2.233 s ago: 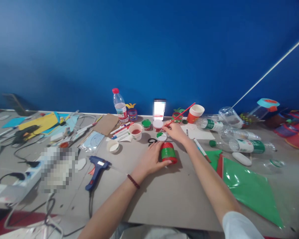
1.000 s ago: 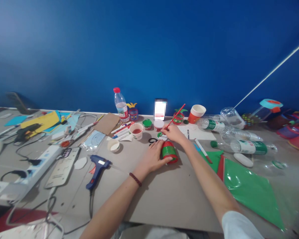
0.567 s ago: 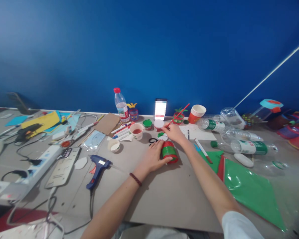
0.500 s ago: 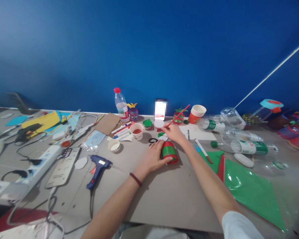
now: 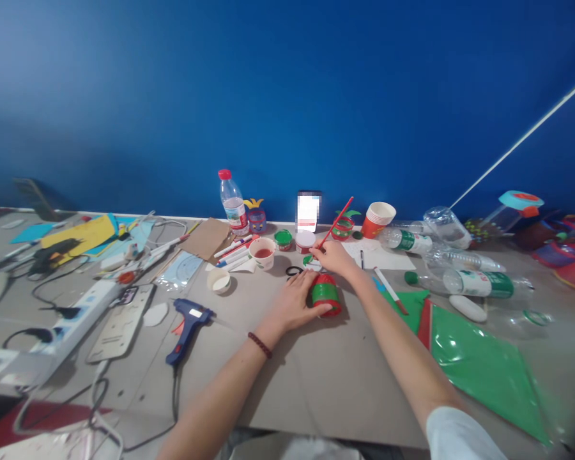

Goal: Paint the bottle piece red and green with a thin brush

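Observation:
My left hand rests on the table with its fingers around the left side of a small cup, painted green with red at its top and bottom. Between the fingers of my right hand is a red-handled paintbrush, its handle slanting up to the right. The brush's tip is partly hidden, low over a white palette piece with green paint on it, just beyond the cup. Behind that stand a white-topped paint pot and an open pot of green paint.
A lit phone leans against the blue wall. A paper cup of reddish liquid and a water bottle stand left of it. A blue glue gun lies at left; plastic bottles and green sheets lie at right.
The paintbrush handle has swung left and more upright as my right hand shifts slightly. My left hand stays on the painted cup.

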### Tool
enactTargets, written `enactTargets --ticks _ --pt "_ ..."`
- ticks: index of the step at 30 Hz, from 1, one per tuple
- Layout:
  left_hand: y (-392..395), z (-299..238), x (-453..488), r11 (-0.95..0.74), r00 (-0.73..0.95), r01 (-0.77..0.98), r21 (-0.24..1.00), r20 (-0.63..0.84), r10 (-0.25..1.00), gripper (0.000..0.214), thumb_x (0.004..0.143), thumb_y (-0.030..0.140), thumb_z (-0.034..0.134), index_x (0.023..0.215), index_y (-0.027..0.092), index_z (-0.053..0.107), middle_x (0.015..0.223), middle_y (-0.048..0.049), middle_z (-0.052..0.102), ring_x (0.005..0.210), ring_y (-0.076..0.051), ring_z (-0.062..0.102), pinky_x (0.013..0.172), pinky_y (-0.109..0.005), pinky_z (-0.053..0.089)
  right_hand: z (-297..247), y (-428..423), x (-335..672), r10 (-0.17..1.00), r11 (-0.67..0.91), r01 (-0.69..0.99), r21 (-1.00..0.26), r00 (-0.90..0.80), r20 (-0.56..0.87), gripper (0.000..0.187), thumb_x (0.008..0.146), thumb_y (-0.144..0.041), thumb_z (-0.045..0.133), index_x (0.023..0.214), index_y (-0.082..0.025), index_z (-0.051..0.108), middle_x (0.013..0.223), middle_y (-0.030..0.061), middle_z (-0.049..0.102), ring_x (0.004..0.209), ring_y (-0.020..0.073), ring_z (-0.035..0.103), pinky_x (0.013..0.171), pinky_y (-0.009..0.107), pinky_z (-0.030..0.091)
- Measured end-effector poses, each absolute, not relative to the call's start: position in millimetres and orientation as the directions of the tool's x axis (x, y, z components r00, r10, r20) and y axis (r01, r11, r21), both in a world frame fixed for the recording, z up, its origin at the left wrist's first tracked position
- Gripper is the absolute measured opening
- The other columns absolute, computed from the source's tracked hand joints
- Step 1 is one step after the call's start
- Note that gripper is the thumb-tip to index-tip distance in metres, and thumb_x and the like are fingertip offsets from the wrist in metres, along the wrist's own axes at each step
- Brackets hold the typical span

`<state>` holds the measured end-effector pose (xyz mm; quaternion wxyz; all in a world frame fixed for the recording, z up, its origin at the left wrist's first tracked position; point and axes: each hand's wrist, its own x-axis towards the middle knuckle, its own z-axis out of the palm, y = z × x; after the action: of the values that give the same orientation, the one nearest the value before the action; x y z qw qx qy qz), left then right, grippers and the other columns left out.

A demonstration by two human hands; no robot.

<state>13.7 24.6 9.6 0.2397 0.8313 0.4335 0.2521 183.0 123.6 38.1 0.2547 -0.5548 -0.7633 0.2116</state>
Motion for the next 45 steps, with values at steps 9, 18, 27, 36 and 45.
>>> enactTargets --ticks 9,18,27,36,45 --pt "25 7 14 -0.511 0.500 0.601 0.615 0.209 0.840 0.076 0.083 0.068 0.058 0.141 0.021 0.041 0.146 -0.0158 0.049 0.134 -0.035 0.047 0.112 -0.052 0.037 40 124 181 0.954 0.300 0.746 -0.595 -0.219 0.206 0.019 0.092 -0.028 0.056 0.087 -0.019 0.072 0.080 0.0063 0.074 0.077 0.0208 0.068 0.076 0.029 0.048" --pt "26 7 14 -0.519 0.497 0.590 0.618 0.229 0.837 0.075 0.083 0.068 0.058 0.140 0.021 0.043 0.143 -0.0152 0.052 0.131 -0.035 0.050 0.110 -0.051 0.038 43 120 177 0.958 0.287 0.747 -0.600 -0.225 0.177 0.018 0.091 -0.026 0.058 0.086 -0.018 0.073 0.085 0.0085 0.076 0.084 0.0218 0.069 0.081 0.029 0.048" --pt "26 8 15 -0.522 0.500 0.578 0.628 0.233 0.834 0.077 0.080 0.068 0.062 0.139 0.022 0.044 0.140 -0.0137 0.054 0.129 -0.034 0.051 0.110 -0.051 0.038 46 121 183 0.964 0.264 0.692 -0.672 -0.217 0.155 0.018 0.089 -0.025 0.060 0.074 -0.018 0.069 0.070 0.0060 0.073 0.068 0.0200 0.068 0.072 0.029 0.050" --pt "14 22 15 -0.440 0.381 0.477 0.760 0.272 0.884 0.087 0.068 0.057 0.080 0.140 0.024 0.043 0.142 -0.0123 0.052 0.129 -0.034 0.052 0.109 -0.050 0.042 86 112 204 0.977 0.215 0.483 -0.849 -0.110 0.184 0.018 0.091 -0.029 0.057 0.079 -0.018 0.064 0.075 0.0067 0.075 0.069 0.0177 0.071 0.062 0.026 0.055" --pt "30 68 34 -0.297 0.338 0.443 0.846 0.150 0.929 0.078 0.063 0.047 0.086 0.127 0.021 0.049 0.122 -0.0106 0.065 0.111 -0.031 0.063 0.094 -0.044 0.052 119 94 226 0.993 0.104 -0.028 -0.994 0.059 0.103 0.035 0.074 -0.047 0.080 0.075 -0.018 0.061 0.064 0.0038 0.071 0.061 0.0162 0.070 0.054 0.025 0.058"
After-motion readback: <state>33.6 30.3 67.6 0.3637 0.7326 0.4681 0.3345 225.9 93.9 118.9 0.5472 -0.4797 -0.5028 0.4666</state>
